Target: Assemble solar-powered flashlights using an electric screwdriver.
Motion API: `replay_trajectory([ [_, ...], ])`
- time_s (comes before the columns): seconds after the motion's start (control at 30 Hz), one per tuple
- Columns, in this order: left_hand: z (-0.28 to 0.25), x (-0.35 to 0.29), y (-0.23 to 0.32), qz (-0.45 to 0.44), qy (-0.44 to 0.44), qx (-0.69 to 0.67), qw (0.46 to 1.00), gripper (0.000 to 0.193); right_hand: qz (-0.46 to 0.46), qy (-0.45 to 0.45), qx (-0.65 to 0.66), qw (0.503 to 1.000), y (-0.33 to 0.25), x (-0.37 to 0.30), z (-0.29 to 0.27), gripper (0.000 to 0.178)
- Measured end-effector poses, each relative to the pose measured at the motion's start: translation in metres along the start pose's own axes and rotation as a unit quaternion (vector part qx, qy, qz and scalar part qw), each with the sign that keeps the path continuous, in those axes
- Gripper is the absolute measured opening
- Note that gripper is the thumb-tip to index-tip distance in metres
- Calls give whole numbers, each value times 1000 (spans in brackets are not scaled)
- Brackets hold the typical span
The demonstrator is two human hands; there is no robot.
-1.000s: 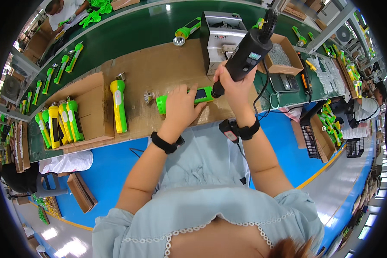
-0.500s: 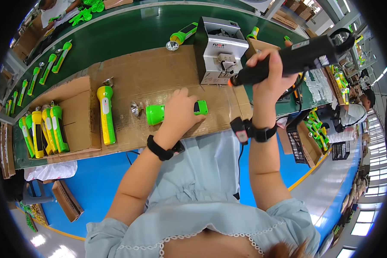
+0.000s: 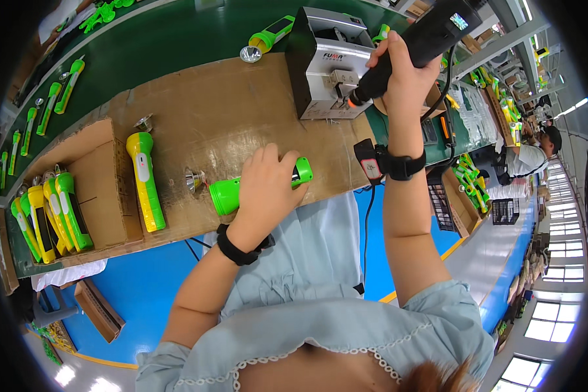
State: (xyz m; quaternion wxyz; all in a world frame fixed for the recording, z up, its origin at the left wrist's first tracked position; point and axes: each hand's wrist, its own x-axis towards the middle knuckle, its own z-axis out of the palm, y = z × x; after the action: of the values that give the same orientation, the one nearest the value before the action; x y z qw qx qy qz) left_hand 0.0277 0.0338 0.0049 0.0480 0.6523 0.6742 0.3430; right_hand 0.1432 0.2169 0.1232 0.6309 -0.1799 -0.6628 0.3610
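My left hand (image 3: 268, 186) is wrapped over a green flashlight (image 3: 226, 196) lying on its side on the cardboard sheet, covering its middle. Just left of its wide end sits a loose silver reflector (image 3: 193, 179). My right hand (image 3: 409, 78) grips a black electric screwdriver (image 3: 431, 36), tilted with its orange-ringed tip down and left. That tip is at the front of a grey metal screw feeder (image 3: 310, 81), near its small block; whether they touch I cannot tell. A yellow and green flashlight (image 3: 146, 179) lies further left, its reflector (image 3: 144, 123) beyond its head.
At the left, a cardboard box (image 3: 121, 189) holds several flashlights (image 3: 57, 212). Another flashlight (image 3: 271, 36) lies behind, beside the feeder. More flashlights (image 3: 49, 108) line the green bench at far left. A black cable (image 3: 449, 85) hangs from the screwdriver. A person (image 3: 532, 157) is at the far right.
The screwdriver has tilted more steeply, and its tip has come closer to the feeder's front block. My left hand stays on the green flashlight. The whole view has shifted a little.
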Motion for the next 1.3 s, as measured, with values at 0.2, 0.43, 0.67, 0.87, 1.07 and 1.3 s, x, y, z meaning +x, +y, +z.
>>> replay_trajectory([
  [0.2, 4, 1, -2, 7, 8, -5, 1000, 39, 67, -32, 203, 976, -35, -57, 9, 41],
  [0.43, 5, -3, 3, 8, 25, 17, 1000, 39, 89, -104, 99, 986, -39, -78, 17, 45],
  [0.67, 6, -2, -1, 11, 18, 7, 1000, 37, 90, -105, 103, 985, -31, -80, 21, 42],
  [0.87, 3, -1, 0, -5, 13, 11, 1000, 37, 80, -60, 197, 975, -25, -79, 28, 37],
  [1.07, 2, 0, -1, -10, 5, -1, 1000, 42, 129, -120, 103, 979, -11, -86, 31, 41],
  [1.3, 2, 7, -1, -11, 9, -29, 999, 45, 135, -128, 100, 977, -6, -91, 34, 41],
])
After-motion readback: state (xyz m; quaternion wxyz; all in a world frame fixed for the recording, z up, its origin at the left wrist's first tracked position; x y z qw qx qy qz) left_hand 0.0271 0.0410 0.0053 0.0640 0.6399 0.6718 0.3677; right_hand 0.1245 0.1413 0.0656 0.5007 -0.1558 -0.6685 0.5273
